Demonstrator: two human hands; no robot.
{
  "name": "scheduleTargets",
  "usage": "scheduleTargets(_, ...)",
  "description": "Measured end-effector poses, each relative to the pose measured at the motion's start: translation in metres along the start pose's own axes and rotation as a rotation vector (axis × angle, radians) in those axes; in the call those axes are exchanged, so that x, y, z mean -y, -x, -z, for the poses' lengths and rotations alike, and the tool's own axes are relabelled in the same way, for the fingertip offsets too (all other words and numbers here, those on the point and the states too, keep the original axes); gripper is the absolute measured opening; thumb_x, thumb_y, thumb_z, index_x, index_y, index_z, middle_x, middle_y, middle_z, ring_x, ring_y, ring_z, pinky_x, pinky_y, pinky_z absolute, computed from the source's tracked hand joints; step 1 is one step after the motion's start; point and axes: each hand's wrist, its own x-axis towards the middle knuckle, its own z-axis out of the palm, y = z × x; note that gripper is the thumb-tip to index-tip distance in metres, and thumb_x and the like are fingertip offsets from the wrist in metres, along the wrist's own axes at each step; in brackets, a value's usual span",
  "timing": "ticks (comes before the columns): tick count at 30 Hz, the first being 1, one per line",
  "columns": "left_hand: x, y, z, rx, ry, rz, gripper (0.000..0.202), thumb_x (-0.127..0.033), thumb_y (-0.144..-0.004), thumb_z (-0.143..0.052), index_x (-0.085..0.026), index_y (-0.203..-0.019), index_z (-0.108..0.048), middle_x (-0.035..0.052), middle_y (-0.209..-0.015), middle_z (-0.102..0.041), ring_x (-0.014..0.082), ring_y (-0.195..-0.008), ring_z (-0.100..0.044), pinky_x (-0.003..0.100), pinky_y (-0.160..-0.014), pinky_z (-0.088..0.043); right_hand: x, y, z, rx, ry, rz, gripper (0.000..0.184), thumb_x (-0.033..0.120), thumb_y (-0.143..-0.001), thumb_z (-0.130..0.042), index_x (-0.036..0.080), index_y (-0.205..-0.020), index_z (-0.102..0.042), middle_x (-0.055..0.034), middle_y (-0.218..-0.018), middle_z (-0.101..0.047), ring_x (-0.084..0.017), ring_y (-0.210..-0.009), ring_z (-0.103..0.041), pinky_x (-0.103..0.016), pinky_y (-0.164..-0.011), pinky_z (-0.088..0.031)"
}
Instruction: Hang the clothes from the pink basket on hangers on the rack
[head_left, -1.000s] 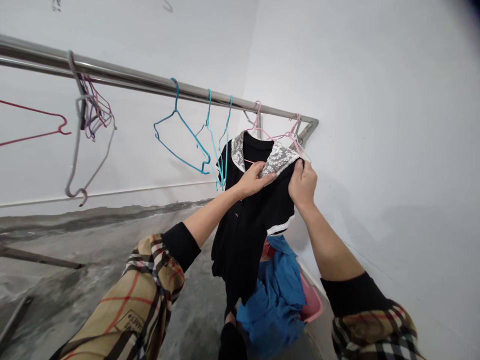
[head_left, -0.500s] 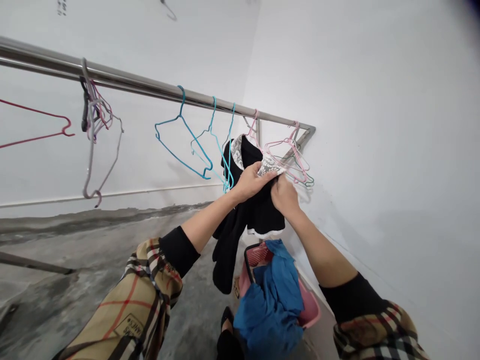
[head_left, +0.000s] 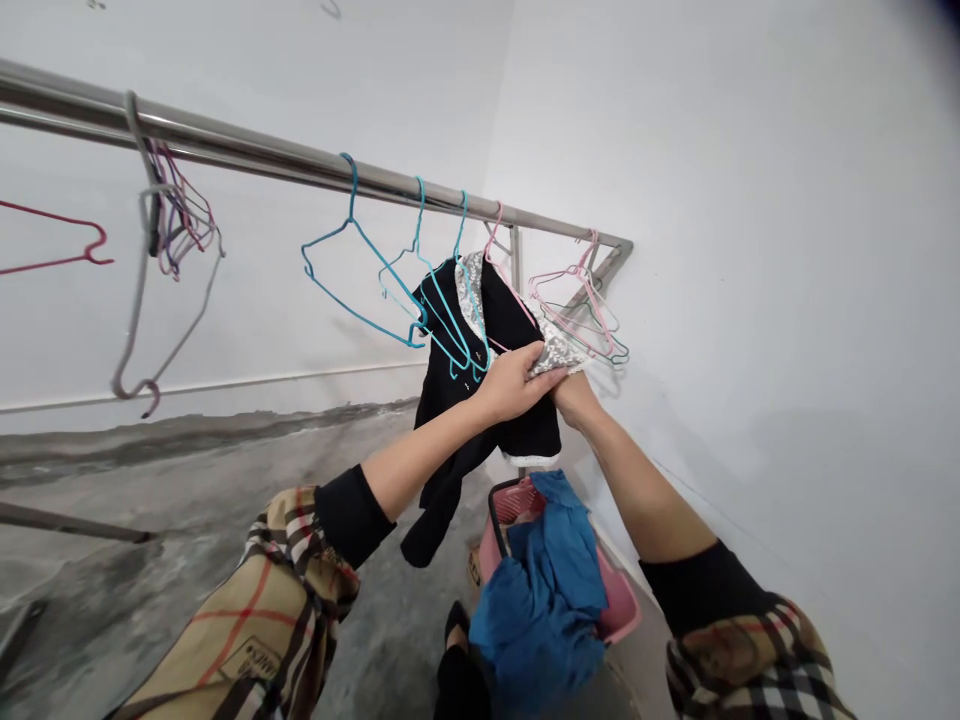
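Observation:
A black garment with a white lace collar (head_left: 450, 400) hangs on a pink hanger (head_left: 513, 285) hooked over the metal rail. My left hand (head_left: 517, 382) grips the lace collar on its right side, thumb on top and fingers beneath. Just to the right, my right hand (head_left: 576, 398) is closed at the same edge of the garment, its fingertips partly hidden behind the lace. The garment's long sleeve dangles to the lower left, and white trim edges its hem. Two light-blue hangers (head_left: 442, 290) overlap the garment's left shoulder.
The metal rail (head_left: 262, 150) runs across to a bracket at the right wall. A darker blue hanger (head_left: 352, 222), a grey hanger (head_left: 124, 350) and several pink hangers (head_left: 577, 280) hang from it. Below stands a pink basket (head_left: 622, 610) with blue cloth (head_left: 540, 600) spilling over its side.
The garment has swung left and its collar spread wider, uncovering more of the pink hanger. Both hands have shifted slightly down, still at the lace collar. The view has moved a little.

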Motion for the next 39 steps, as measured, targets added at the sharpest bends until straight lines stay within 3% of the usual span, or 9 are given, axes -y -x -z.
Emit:
scheduleTargets(5,0.0,0.008,0.002,-0.118,-0.033,0.136,0.026,-0.035,-0.081,-0.066,-0.017,-0.1,-0.061,0.0042,-0.094,-0.064,0.0197,-0.088,-0.06,0.03,-0.079,-0.046,0.014,0.014,0.01,0.124,-0.412,-0.255,0.035,0.024,-0.061,-0.071,0.021,-0.095,-0.064,0.0005,-0.087,-0.068,-0.014,-0.074,-0.059,-0.027,-0.067,-0.048)
scheduleTargets(9,-0.01,0.007,0.004,-0.089,-0.148,0.17,0.016,-0.025,-0.083,-0.059,-0.019,-0.098,-0.061,0.0026,-0.092,-0.067,0.0196,-0.087,-0.063,0.029,-0.077,-0.047,0.03,0.025,0.014,0.165,-0.587,-0.294,0.031,0.014,-0.054,-0.067,0.022,-0.084,-0.062,0.0041,-0.082,-0.067,-0.011,-0.073,-0.058,-0.023,-0.067,-0.045)
scheduleTargets(15,-0.018,0.007,0.002,-0.05,-0.406,0.108,0.011,-0.025,-0.081,-0.056,-0.019,-0.091,-0.059,0.0056,-0.094,-0.064,0.0233,-0.09,-0.063,0.032,-0.077,-0.047,0.054,0.026,0.012,0.213,-0.625,-0.42,0.037,0.051,-0.072,-0.065,0.021,-0.093,-0.064,-0.0023,-0.089,-0.071,-0.019,-0.091,-0.064,-0.032,-0.081,-0.049)
scheduleTargets(18,-0.018,0.009,-0.001,-0.091,-0.281,0.153,0.019,-0.029,-0.079,-0.06,-0.019,-0.095,-0.056,0.0053,-0.091,-0.065,0.0237,-0.088,-0.063,0.033,-0.078,-0.047,0.062,0.022,0.006,0.121,-0.505,-0.371,0.047,0.058,-0.073,-0.067,0.02,-0.101,-0.064,-0.0035,-0.095,-0.071,-0.02,-0.098,-0.064,-0.031,-0.084,-0.049)
scheduleTargets(24,-0.007,0.01,-0.009,-0.24,0.336,0.363,0.043,-0.035,-0.072,-0.072,-0.015,-0.106,-0.055,0.0076,-0.099,-0.068,0.02,-0.088,-0.064,0.029,-0.077,-0.049,0.063,0.018,0.008,0.181,-0.301,-0.399,0.06,0.07,-0.076,-0.058,0.026,-0.116,-0.064,-0.0033,-0.107,-0.071,-0.023,-0.105,-0.061,-0.039,-0.093,-0.045)
scheduleTargets(28,-0.007,0.009,-0.008,-0.169,0.478,0.339,0.025,-0.029,-0.077,-0.065,-0.013,-0.096,-0.06,0.0063,-0.091,-0.069,0.017,-0.081,-0.064,0.027,-0.074,-0.049,0.061,0.018,0.01,0.188,-0.223,-0.412,0.062,0.074,-0.075,-0.055,0.029,-0.118,-0.064,-0.0029,-0.111,-0.07,-0.023,-0.106,-0.06,-0.042,-0.094,-0.044)
scheduleTargets(32,-0.013,0.011,-0.003,-0.193,0.007,0.261,0.015,-0.023,-0.08,-0.06,-0.017,-0.093,-0.061,0.0046,-0.088,-0.069,0.0202,-0.085,-0.064,0.03,-0.077,-0.048,0.064,0.018,0.005,0.169,-0.145,-0.366,0.054,0.069,-0.076,-0.057,0.023,-0.103,-0.067,-0.0039,-0.094,-0.071,-0.021,-0.093,-0.062,-0.036,-0.081,-0.049)
scheduleTargets(35,-0.013,0.017,0.0,-0.11,-0.409,0.216,0.018,-0.024,-0.085,-0.055,-0.018,-0.101,-0.061,0.0075,-0.099,-0.066,0.0229,-0.089,-0.064,0.03,-0.074,-0.046,0.068,0.016,0.003,0.088,-0.082,-0.341,0.044,0.061,-0.074,-0.063,0.017,-0.08,-0.064,-0.0035,-0.07,-0.065,-0.018,-0.07,-0.061,-0.03,-0.062,-0.05)
scheduleTargets(39,-0.008,0.027,-0.001,0.01,-0.61,0.133,0.028,-0.022,-0.093,-0.039,-0.023,-0.113,-0.058,0.0086,-0.125,-0.055,0.021,-0.088,-0.064,0.029,-0.066,-0.045,0.069,0.013,0.0,0.004,-0.09,-0.359,0.023,0.04,-0.072,-0.062,0.018,-0.068,-0.056,0.0007,-0.056,-0.055,-0.013,-0.052,-0.054,-0.026,-0.048,-0.046)
